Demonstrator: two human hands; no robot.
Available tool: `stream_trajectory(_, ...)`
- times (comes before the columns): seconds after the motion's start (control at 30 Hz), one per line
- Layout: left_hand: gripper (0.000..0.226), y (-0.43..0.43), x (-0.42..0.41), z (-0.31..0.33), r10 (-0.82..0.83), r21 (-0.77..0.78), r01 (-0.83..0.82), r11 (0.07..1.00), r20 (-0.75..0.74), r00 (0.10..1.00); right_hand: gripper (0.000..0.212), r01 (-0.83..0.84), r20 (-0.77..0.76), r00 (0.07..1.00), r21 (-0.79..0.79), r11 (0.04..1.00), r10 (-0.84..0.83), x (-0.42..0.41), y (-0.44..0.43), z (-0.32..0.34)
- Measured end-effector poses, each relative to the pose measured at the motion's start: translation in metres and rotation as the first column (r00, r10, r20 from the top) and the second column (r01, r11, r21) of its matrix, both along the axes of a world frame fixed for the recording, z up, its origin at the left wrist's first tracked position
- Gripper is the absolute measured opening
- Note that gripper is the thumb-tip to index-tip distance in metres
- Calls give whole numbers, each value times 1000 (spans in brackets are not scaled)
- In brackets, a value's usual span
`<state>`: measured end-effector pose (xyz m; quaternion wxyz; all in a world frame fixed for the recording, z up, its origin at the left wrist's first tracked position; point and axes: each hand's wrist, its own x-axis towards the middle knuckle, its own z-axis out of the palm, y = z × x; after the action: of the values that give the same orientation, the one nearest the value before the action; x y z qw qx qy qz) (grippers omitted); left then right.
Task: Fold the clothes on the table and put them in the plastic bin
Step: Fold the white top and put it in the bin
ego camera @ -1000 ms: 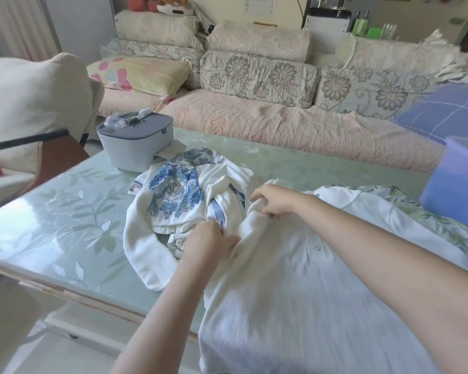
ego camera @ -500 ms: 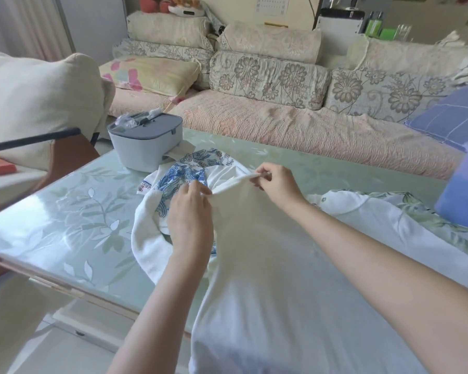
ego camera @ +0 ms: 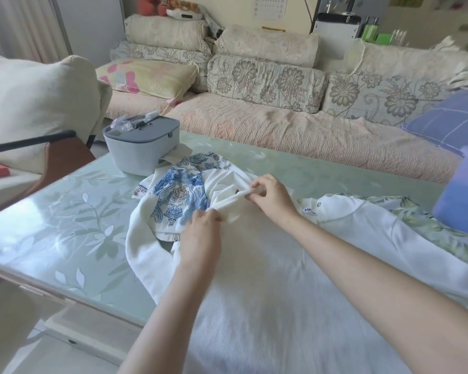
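Left hand (ego camera: pixel 203 228) and right hand (ego camera: pixel 271 196) each pinch an edge of the white ribbed shirt (ego camera: pixel 268 292), held taut above the middle of the table (ego camera: pixel 65 211). The shirt hangs over the table's near edge. The purple plastic bin (ego camera: pixel 462 201) sits at its right end.

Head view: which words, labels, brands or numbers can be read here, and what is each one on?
No text is readable.
On the white polo shirt, the neck label: blue print, too blurred to read.
On the wall calendar: digits too small to read.
On the blue-print garment: a red mark at its edge, too small to read.
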<state>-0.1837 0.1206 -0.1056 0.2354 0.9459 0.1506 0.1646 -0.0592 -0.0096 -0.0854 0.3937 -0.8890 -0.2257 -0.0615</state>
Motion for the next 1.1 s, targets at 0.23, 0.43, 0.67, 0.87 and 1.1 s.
stream_trajectory(0.23, 25, 25, 4, 12, 156, -260, -175, 950, -91, 984, 21, -36, -113, 991, 333, 942, 78, -3, 0, 12)
stream_trajectory(0.43, 17, 9, 3, 23, 108, -424, -115, 899, -40, 993, 24, -6, -145, 988, 236, 972, 42, 2, -4, 5)
stream_trajectory(0.67, 68, 9, 7, 18, 315, 39, -375, 926, 466, 827, 42, -73, -58, 995, 45, 996, 76, -5, 4, -7)
stream_trajectory(0.87, 29, -18, 9, 11, -143, -4, 146, 989, 171, 975, 56, -156, -96, 982, 96, 983, 165, -19, -2, -21)
stream_trajectory(1.1, 70, -11, -3, -14, -136, -20, 143, 990, -466, 874, 71, -316, -301, 934, -451, 835, 191, -20, -41, -45)
